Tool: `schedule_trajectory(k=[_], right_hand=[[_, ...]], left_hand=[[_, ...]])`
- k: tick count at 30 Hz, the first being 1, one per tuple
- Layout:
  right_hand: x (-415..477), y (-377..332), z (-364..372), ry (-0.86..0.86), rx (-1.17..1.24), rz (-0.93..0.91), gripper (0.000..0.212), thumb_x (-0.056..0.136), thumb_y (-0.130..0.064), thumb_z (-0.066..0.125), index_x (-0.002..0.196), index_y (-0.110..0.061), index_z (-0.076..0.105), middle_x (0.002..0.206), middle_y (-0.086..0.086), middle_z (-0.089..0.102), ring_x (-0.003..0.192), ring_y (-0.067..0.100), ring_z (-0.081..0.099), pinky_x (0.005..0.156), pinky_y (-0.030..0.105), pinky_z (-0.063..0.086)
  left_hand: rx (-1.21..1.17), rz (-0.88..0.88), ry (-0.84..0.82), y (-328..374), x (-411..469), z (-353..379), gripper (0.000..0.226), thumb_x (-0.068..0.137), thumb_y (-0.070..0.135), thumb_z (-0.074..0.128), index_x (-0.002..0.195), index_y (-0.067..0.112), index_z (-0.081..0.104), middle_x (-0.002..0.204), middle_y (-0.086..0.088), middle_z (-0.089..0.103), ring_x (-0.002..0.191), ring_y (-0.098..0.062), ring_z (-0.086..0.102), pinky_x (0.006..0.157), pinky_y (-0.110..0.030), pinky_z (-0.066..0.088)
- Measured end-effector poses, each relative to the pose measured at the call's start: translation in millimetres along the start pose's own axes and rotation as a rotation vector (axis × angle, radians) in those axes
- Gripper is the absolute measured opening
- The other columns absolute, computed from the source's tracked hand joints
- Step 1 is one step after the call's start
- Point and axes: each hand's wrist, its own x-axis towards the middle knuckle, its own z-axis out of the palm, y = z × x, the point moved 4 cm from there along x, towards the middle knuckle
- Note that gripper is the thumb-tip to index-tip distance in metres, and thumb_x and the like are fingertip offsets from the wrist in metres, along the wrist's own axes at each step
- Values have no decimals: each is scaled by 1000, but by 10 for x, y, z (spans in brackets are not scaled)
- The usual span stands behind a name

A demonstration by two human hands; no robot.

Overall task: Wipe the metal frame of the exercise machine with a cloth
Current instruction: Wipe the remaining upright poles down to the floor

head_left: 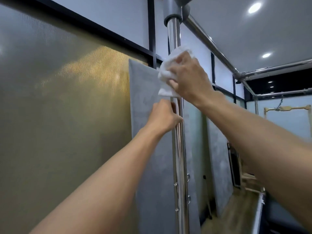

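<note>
- Your right hand [189, 76] presses the white cloth [166, 73] against the vertical chrome pole [173, 34] of the frame. The fingers curl over the bunched cloth, so it wraps the tube and cleans more than one side in each stroke.
- The cloth sits high on the pole, not far under the grey corner joint [172, 12], and one corner hangs below your palm.
- Your left hand [164, 116] grips the same pole lower down, fingers closed round it. I think this steadies you and the frame while you reach up.
- By my judgement, the lower pole with its small eyelets [188, 176] and the overhead bar [207, 43] are likely not done yet.
</note>
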Motion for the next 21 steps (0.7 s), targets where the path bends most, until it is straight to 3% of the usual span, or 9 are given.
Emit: schedule_trajectory(k=[3, 7, 10, 12, 15, 18, 21], right_hand=[[216, 102, -37, -27, 38, 26, 34, 91, -29, 62, 122, -15, 62, 132, 14, 42, 111, 36, 52, 86, 45, 52], [381, -5, 16, -42, -60, 50, 37, 88, -18, 61, 125, -12, 58, 140, 16, 37, 119, 39, 44, 93, 49, 47], [64, -116, 73, -14, -65, -11, 31, 87, -17, 60, 117, -12, 63, 137, 15, 42, 123, 39, 41, 83, 44, 51], [-211, -69, 61, 42, 51, -7, 32, 85, -21, 61, 115, -14, 66, 128, 16, 51, 113, 37, 51, 84, 41, 49], [-371, 37, 22, 125, 232, 154, 38, 86, -26, 66, 122, -14, 65, 118, 15, 56, 96, 32, 61, 77, 33, 47], [-195, -32, 50, 92, 236, 260, 44, 90, -25, 65, 132, -18, 57, 127, 11, 50, 107, 29, 57, 84, 29, 41], [-219, -207, 91, 82, 162, 250, 38, 87, -19, 64, 125, -17, 61, 135, 12, 44, 115, 35, 50, 87, 38, 46]], left_hand=[[9, 8, -21, 15, 16, -8, 21, 75, 12, 79, 78, -3, 65, 80, -19, 71, 86, -34, 69, 73, -44, 60], [-24, 28, -41, -34, 14, 15, 24, 74, 12, 81, 89, -1, 67, 85, -19, 72, 89, -36, 69, 77, -44, 59], [-42, 56, -26, -80, 2, 28, 30, 74, 14, 80, 98, 2, 65, 87, -18, 71, 89, -36, 70, 77, -44, 60], [-22, 106, -20, -84, -3, 39, 27, 72, 16, 77, 92, 6, 63, 87, -17, 70, 87, -37, 68, 74, -45, 60], [1, 135, -20, -101, 12, 43, 22, 70, 17, 75, 86, 8, 62, 84, -13, 69, 85, -36, 68, 72, -44, 59], [-23, 116, -19, -133, 27, 49, 19, 73, 18, 76, 85, 8, 65, 81, -13, 70, 83, -35, 69, 75, -44, 58], [-44, 139, -22, -149, -6, 56, 22, 75, 22, 72, 91, 9, 64, 83, -13, 70, 84, -35, 69, 75, -45, 58]])
